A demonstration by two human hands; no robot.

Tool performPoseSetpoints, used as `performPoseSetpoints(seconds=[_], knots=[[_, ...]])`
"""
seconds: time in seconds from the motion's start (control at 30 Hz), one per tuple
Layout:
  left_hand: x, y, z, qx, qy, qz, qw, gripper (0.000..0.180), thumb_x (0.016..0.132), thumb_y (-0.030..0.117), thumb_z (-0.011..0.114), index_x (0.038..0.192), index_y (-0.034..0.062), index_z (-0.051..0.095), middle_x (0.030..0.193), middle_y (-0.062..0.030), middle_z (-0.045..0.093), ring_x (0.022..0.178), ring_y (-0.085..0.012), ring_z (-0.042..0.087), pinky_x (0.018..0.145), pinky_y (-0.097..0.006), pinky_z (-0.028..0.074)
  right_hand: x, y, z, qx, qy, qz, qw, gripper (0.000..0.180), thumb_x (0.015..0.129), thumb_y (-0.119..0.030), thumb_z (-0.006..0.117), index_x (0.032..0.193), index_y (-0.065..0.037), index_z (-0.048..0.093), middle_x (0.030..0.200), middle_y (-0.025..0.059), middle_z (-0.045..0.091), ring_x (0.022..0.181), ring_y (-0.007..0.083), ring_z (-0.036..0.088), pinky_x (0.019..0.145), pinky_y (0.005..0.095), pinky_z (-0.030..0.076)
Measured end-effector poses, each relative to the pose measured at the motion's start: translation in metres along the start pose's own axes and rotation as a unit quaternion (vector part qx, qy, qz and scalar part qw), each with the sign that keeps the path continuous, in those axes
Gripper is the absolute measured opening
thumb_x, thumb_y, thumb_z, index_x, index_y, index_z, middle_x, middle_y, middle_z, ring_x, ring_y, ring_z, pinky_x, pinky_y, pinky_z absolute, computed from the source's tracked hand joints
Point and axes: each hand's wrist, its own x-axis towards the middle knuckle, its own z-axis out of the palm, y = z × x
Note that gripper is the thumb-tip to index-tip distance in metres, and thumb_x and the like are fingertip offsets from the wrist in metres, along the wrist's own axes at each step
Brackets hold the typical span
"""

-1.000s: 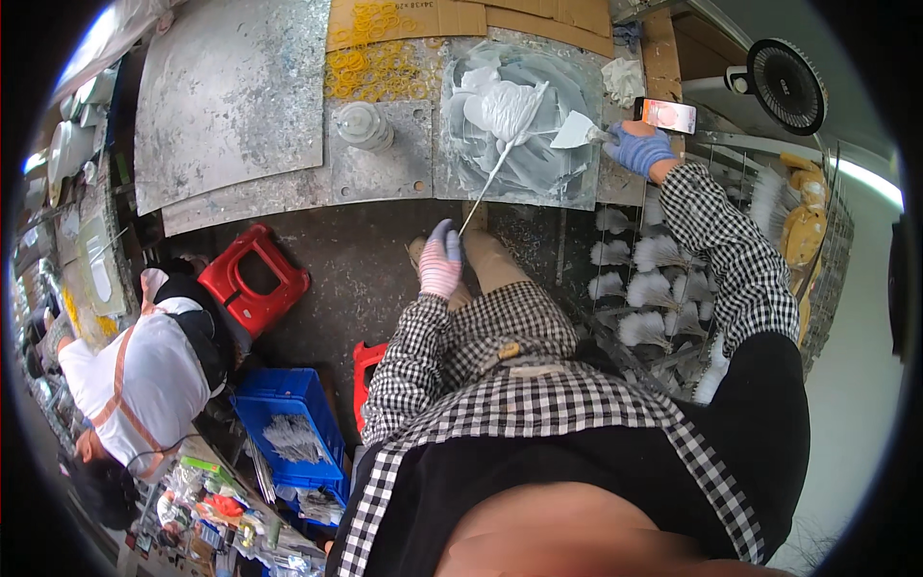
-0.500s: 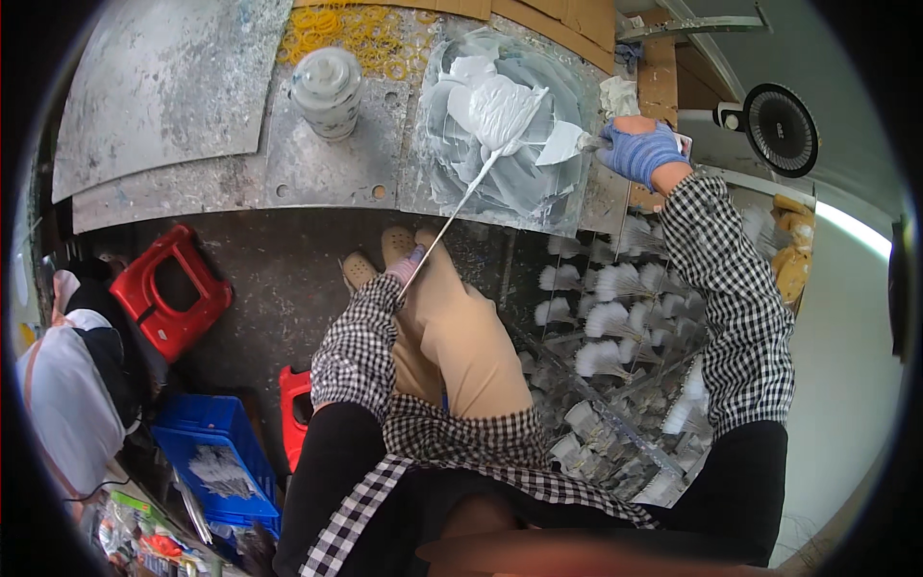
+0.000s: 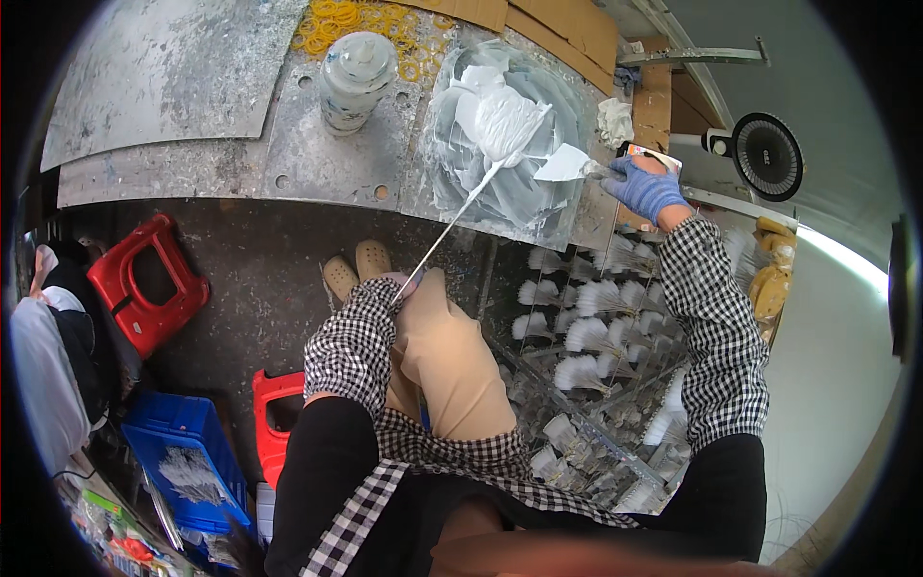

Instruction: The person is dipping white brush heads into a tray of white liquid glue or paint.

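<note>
My left hand [image 3: 408, 283], partly hidden by its checked sleeve, is closed on a long thin stick [image 3: 444, 234]. The stick slants up to the right, and its far end meets a thick mound of white paste [image 3: 508, 125] on a smeared sheet [image 3: 550, 216]. In a blue knitted glove, my right hand [image 3: 650, 187] grips a putty knife [image 3: 565, 163] by its handle. White paste coats the knife's blade, which lies over the sheet just right of the mound.
A lidded clear jar [image 3: 356, 87] stands left of the sheet, near yellow rubber bands [image 3: 336, 24]. Below the bench, right, are rows of white-bristled brushes [image 3: 591, 332]. A fan [image 3: 767, 156] stands right; red stools [image 3: 149, 286] and a blue crate [image 3: 183, 462] are left.
The whole view has shifted a little. The putty knife and my right hand have moved slightly nearer to me, and my left hand has drawn back a little with the stick.
</note>
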Motion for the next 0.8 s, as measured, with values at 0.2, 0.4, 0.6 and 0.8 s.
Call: performPoseSetpoints(seconds=[0.2,0.4,0.6,0.8], knots=[[-0.029,0.006,0.022,0.004,0.009,0.0,1.0,0.039,0.095,0.031,0.043,0.122,0.006,0.057,0.109,-0.0233,0.064,0.098,-0.036,0.064,0.082,-0.043,0.052,-0.004,0.013,-0.02,0.223,0.046,0.032,0.973,0.059,0.08,-0.053,0.058,0.119,-0.009,0.065,0.107,0.0153,0.068,0.101,0.0281,0.064,0.092,0.0355,0.046],[-0.011,0.029,0.015,0.015,0.009,0.012,1.0,0.04,0.094,0.033,0.046,0.12,0.0065,0.06,0.107,-0.0228,0.065,0.098,-0.0359,0.064,0.082,-0.042,0.053,0.052,-0.058,-0.071,0.167,0.11,-0.03,0.979,0.055,0.079,-0.052,0.055,0.109,-0.007,0.068,0.106,0.0158,0.067,0.098,0.0316,0.064,0.088,0.0383,0.048],[-0.004,0.03,-0.002,0.034,0.009,0.007,0.999,0.04,0.092,0.035,0.049,0.117,0.0071,0.062,0.105,-0.0222,0.066,0.098,-0.0359,0.064,0.082,-0.042,0.053,0.132,-0.073,-0.073,0.145,0.111,-0.046,0.982,0.051,0.078,-0.05,0.056,0.101,-0.007,0.07,0.101,0.0158,0.069,0.091,0.0327,0.066,0.083,0.0392,0.05],[-0.036,0.027,-0.044,-0.027,-0.011,-0.233,0.972,0.039,0.091,0.028,0.047,0.116,0.001,0.06,0.114,-0.0247,0.062,0.106,-0.0377,0.061,0.089,-0.046,0.05,0.127,-0.066,-0.064,0.102,0.05,-0.063,0.992,0.05,0.082,-0.045,0.056,0.111,-0.005,0.065,0.111,0.0174,0.066,0.102,0.0327,0.064,0.09,0.0399,0.049]])
